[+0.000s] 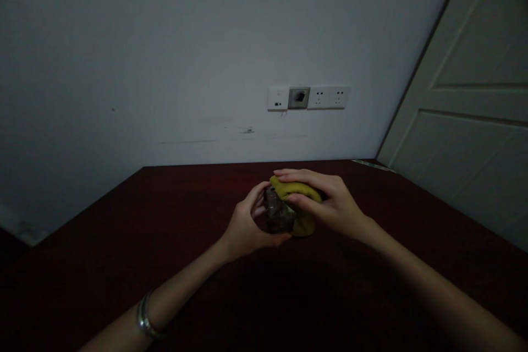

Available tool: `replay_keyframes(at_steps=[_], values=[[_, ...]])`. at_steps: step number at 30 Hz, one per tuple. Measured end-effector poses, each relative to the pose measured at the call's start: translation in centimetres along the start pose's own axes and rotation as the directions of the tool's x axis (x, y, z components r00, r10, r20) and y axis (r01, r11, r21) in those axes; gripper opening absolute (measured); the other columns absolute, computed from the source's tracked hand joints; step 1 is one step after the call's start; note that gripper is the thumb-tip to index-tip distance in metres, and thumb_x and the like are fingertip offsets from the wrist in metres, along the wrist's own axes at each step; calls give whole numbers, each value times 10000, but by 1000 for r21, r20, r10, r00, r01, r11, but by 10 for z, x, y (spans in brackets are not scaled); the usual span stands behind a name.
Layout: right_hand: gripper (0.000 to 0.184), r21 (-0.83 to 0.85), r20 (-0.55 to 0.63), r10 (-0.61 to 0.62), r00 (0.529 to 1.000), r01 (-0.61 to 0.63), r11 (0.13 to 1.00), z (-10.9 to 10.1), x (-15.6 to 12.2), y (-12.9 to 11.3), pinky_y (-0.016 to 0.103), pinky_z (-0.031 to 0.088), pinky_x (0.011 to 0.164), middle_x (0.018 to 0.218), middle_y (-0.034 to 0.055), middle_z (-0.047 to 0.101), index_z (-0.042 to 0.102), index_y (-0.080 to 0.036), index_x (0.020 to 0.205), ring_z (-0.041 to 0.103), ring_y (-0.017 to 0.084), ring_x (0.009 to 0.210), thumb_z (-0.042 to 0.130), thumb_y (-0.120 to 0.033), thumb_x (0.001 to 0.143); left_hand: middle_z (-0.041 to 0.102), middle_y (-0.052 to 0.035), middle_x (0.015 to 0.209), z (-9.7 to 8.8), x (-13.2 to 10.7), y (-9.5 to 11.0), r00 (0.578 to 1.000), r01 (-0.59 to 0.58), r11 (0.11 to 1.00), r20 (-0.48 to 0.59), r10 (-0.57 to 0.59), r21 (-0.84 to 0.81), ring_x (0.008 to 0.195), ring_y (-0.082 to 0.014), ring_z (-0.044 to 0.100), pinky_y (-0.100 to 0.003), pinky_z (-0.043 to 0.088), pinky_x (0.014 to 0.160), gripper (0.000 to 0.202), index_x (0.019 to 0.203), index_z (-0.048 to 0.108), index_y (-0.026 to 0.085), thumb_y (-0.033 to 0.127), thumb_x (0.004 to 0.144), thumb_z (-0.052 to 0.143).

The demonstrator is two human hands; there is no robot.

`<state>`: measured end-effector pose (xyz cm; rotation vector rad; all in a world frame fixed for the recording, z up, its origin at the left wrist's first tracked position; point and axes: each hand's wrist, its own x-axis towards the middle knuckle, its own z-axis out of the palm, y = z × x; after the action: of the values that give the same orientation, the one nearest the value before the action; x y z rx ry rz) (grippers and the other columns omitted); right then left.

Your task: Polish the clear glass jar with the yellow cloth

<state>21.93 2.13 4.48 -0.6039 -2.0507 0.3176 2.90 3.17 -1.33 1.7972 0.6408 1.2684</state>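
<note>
Wall (185,38): It is big and pale, and the room is dim. I see dark scuff marks (248,131) low down on it.
Table (173,192): It is wide and dark red, and its far edge meets the wall.
Door (474,93): It is pale, with panels, and it stands over on the right side.
Right hand (332,201): It is bent around a yellow-green cloth (296,190) and pinches it, with the fingers over the top and the thumb on the near side.
Left hand (249,225): It makes a curve like the letter C and grips a see-through container (278,212), with the thumb low on the near side and the fingers around the far side.
Socket row (328,97): It sits on the wall, past the hands. Two white plates with holes are on the right, a gray one is next to them, and another white one is at the left end.
Cloth: It is folded and soft, and it touches the top and right side of the container. Part of it hangs down.
Container: It is between the two hands, over the middle of the table, and it looks tilted. It is dark and shiny. I cannot tell if it touches the table.
Paper strip (373,165): It is thin and lies at the far right edge of the table.
Bracelet (144,316): It is silver and goes around the left forearm.
</note>
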Motion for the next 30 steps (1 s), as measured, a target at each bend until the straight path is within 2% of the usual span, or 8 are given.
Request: replay_keyframes(at_steps=[3,7,14,18,21,23,28,30], values=[[281,29,-36,-36,999,38,999,1,0,-1,402,506,933,1154,39,678,658,-271,1098,620,211,1092,652,-252,818,552,-160,1275,0,0,-1,1000,-18,1000,-4,18,-9,1198,-329,526,-502,466,990,887,1256,404,174,216,488,847],[264,47,11,-105,994,104,993,-2,0,-4,406,529,896,1131,26,691,687,-290,1052,634,215,1063,675,-223,798,566,-153,1255,0,0,-1,1000,-24,1000,-18,24,-6,1174,-326,545,-498,477,979,861,1239,416,175,215,491,843],[213,70,-65,88,994,-83,994,-3,3,3,412,524,923,1097,29,705,696,-267,1034,656,211,1028,635,-259,829,570,-139,1234,2,-3,1,997,-73,997,11,73,-2,1136,-295,572,-471,482,981,848,1243,415,176,210,511,842],[213,-1,-19,-49,999,49,999,-5,3,-3,395,537,885,1124,47,688,695,-263,1026,647,209,1030,642,-221,824,563,-129,1237,3,-3,0,995,-90,995,-47,92,37,1140,-288,567,-448,491,973,827,1234,413,185,203,522,834],[214,-39,73,-175,982,178,983,-6,2,-9,386,539,841,1124,53,676,691,-267,1017,633,206,1012,645,-209,817,568,-117,1231,2,-2,-1,994,-72,995,-83,78,69,1142,-290,563,-439,493,967,818,1230,419,193,218,524,831],[198,-55,91,-209,974,214,975,-5,2,-9,391,530,834,1111,56,671,689,-264,999,623,206,999,648,-211,812,570,-114,1227,1,-1,-1,995,-59,995,-80,66,81,1140,-290,563,-443,491,966,818,1229,420,196,220,523,831],[116,-46,-62,-70,996,67,997,5,3,3,399,518,847,1064,68,659,669,-240,944,625,204,987,620,-243,838,524,-128,1280,-2,0,-1,997,-59,998,-45,60,21,1197,-292,517,-462,449,1010,800,1240,404,198,232,556,819],[112,-29,-93,-52,994,49,998,8,1,8,394,519,850,1067,66,649,654,-238,944,626,199,985,627,-241,835,507,-133,1299,-3,1,-2,997,-69,998,-17,69,8,1218,-293,497,-461,431,1027,788,1245,404,198,220,571,812]])
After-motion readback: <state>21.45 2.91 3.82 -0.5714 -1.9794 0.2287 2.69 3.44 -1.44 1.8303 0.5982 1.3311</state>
